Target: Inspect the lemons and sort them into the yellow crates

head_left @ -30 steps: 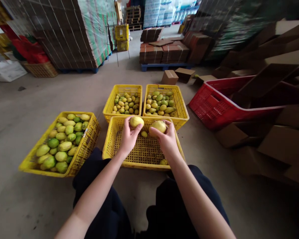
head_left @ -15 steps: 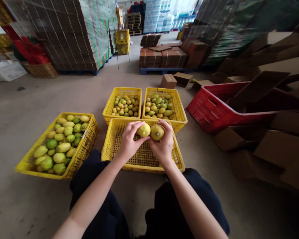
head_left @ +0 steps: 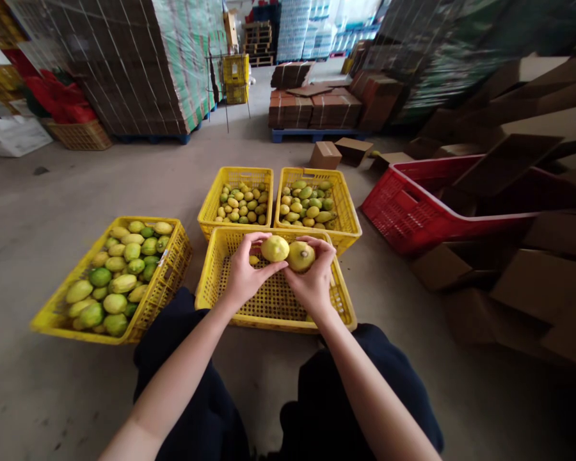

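Note:
My left hand (head_left: 244, 272) grips a yellow lemon (head_left: 274, 248) between thumb and fingers. Right beside it, my right hand (head_left: 317, 275) holds a second, duller yellow lemon (head_left: 301, 256) with its stem end facing me. Both hands are close together above a yellow crate (head_left: 348, 307) with a perforated floor. Another small piece of yellow fruit (head_left: 254, 260) shows in that crate, under my left hand. Behind stand two yellow crates of yellow and green fruit, one on the left (head_left: 211, 192) and one on the right (head_left: 350, 214).
At the left is a tilted yellow crate (head_left: 166, 275) full of green and yellow fruit. A red crate (head_left: 398, 211) with cardboard stands at the right, loose cartons (head_left: 542, 275) around it. Farther back, flattened boxes (head_left: 333, 112) lie on a blue pallet.
Both hands have shifted slightly left with their lemons. The lemon in my left hand has turned a little, and the small yellow fruit below has come into view.

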`<state>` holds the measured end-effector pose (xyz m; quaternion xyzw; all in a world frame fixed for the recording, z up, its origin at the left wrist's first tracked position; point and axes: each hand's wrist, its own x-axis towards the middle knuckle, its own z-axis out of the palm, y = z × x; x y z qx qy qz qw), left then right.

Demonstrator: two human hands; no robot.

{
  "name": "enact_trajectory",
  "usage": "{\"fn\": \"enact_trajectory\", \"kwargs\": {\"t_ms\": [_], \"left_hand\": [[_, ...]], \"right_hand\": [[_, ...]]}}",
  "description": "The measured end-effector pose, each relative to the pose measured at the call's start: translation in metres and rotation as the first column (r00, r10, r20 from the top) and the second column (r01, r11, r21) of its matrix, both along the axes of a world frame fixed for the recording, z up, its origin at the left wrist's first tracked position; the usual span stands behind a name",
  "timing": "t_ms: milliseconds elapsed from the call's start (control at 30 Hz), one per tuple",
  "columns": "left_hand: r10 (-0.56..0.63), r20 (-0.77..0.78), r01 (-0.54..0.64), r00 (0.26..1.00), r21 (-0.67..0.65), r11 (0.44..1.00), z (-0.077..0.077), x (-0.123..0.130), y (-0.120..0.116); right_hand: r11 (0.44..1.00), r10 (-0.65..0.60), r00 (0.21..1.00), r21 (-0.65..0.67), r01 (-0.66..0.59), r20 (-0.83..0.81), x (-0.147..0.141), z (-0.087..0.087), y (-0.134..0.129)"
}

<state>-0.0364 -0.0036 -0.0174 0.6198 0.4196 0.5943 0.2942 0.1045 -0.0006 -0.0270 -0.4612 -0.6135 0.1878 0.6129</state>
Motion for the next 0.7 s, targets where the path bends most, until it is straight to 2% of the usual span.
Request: {"fn": "enact_trajectory", "kwargs": {"t_ms": [67,133,233,333,400,467,567,633,700], "left_hand": [[-0.046,0.114,0.057,0.992,-0.096,0.994,0.003,-0.001,0.001],[-0.072,0.275,0.139,0.959,-0.231,0.963,0.007,-0.002,0.003],[-0.018,0.532,0.275,0.847,-0.409,0.87,0.01,-0.004,0.007],[0.099,0.708,0.389,0.7,-0.494,0.778,0.012,-0.005,0.009],[0.194,0.765,0.44,0.615,-0.536,0.72,0.015,-0.005,0.009],[0.263,0.798,0.486,0.542,-0.553,0.677,0.018,-0.005,0.009],[0.278,0.831,0.552,0.482,-0.535,0.64,0.023,-0.005,0.008],[0.273,0.836,0.572,0.477,-0.53,0.626,0.024,-0.004,0.008],[0.279,0.831,0.564,0.481,-0.537,0.627,0.024,-0.004,0.008]], "right_hand": [[0.999,0.022,0.998,-0.033,-0.024,-0.059,0.0,-0.001,0.002],[0.991,0.083,0.988,-0.093,-0.095,-0.132,0.0,-0.002,0.004],[0.949,0.173,0.944,-0.209,-0.236,-0.28,0.001,-0.003,0.007],[0.891,0.182,0.87,-0.296,-0.343,-0.459,0.001,-0.002,0.008],[0.852,0.158,0.785,-0.319,-0.415,-0.599,0.001,-0.001,0.009],[0.81,0.116,0.666,-0.318,-0.493,-0.737,-0.001,0.0,0.011],[0.742,-0.006,0.501,-0.34,-0.578,-0.865,-0.003,0.002,0.014],[0.692,-0.123,0.455,-0.405,-0.597,-0.882,-0.006,0.004,0.015],[0.646,-0.206,0.441,-0.46,-0.609,-0.873,-0.007,0.008,0.014]]}}
